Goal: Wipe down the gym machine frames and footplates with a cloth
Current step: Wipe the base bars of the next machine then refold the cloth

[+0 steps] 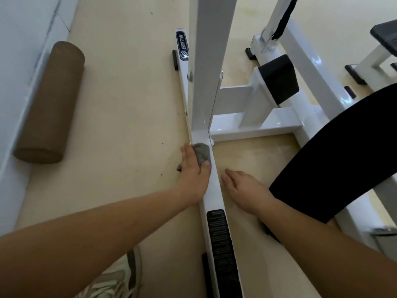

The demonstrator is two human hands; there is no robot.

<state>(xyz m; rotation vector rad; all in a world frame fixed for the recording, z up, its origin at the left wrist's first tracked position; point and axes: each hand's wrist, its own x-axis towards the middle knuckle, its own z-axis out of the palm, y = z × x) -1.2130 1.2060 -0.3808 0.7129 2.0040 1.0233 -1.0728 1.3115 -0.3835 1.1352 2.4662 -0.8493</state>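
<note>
A white gym machine frame runs along the floor, its base rail [211, 196] passing between my hands and a white upright post [207, 67] rising from it. A grey cloth [201, 154] lies on the rail just below the foot of the post. My left hand [194, 171] holds the cloth against the rail, thumb on the rail's top and fingers along its left side. My right hand [242, 191] rests flat on the floor to the right of the rail, fingers straight, holding nothing.
A brown foam roller [51, 102] lies by the wall at left. A black curved pad [335, 155] and more white frame bars [257, 125] stand at right. A black label strip [221, 244] covers the near rail. My shoe [116, 278] shows at the bottom.
</note>
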